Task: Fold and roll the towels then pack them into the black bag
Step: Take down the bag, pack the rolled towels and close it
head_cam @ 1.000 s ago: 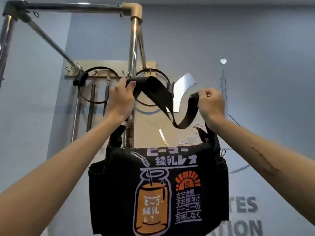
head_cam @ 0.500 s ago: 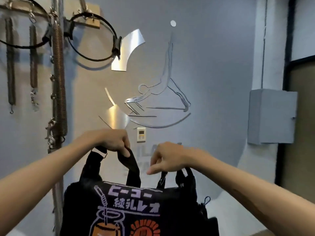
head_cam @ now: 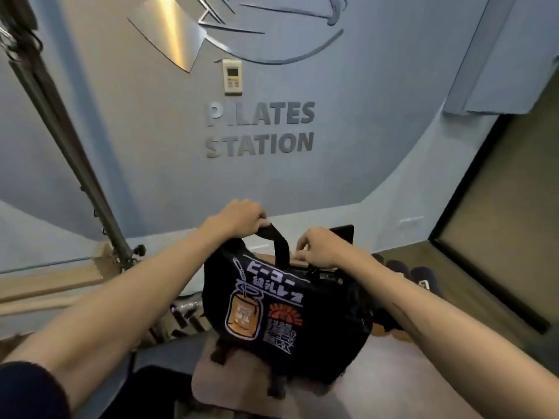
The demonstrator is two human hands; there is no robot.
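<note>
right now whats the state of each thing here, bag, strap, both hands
black bag: held up by its top, printed side toward the camera; whether it is open or zipped cannot be told
strap: arched up from the bag's top, gripped at its high end
left hand: fingers curled round the strap
right hand: fingers curled at the bag's top edge, pinching it
towels: none in view

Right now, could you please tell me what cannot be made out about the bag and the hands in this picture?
- Head view: inside of the black printed fabric bag, so any towels; its front panel hides them.
- Right hand: what its grip holds at the bag's top; its knuckles hide it.
- Left hand: fingertips, curled behind the black strap.
- Bag's lower edge: motion-blurred.
- Small white print: too blurred to read.
</note>
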